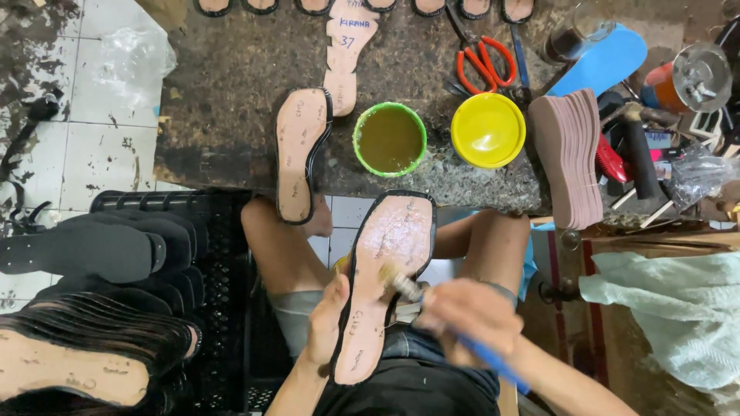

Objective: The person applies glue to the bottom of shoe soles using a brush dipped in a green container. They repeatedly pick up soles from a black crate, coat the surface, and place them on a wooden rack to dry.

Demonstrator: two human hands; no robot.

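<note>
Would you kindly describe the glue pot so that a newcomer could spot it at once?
Start at the dark, stained workbench across the top of the view. Near its front edge, two round tubs sit side by side, right of a sandal sole lying there. The glue pot is the left, green-rimmed one holding brownish liquid; its neighbour is plain yellow.

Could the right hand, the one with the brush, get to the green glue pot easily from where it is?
Probably yes. The right hand is at the sole; the green pot sits open-topped just beyond the sole's far end, nothing between.

Brush tip [388, 275] blurred against the sole [383, 285]. Row of soles [362, 6] cut off by the top edge. Blue brush handle [493, 360] partly hidden under the right hand [466, 316].
</note>
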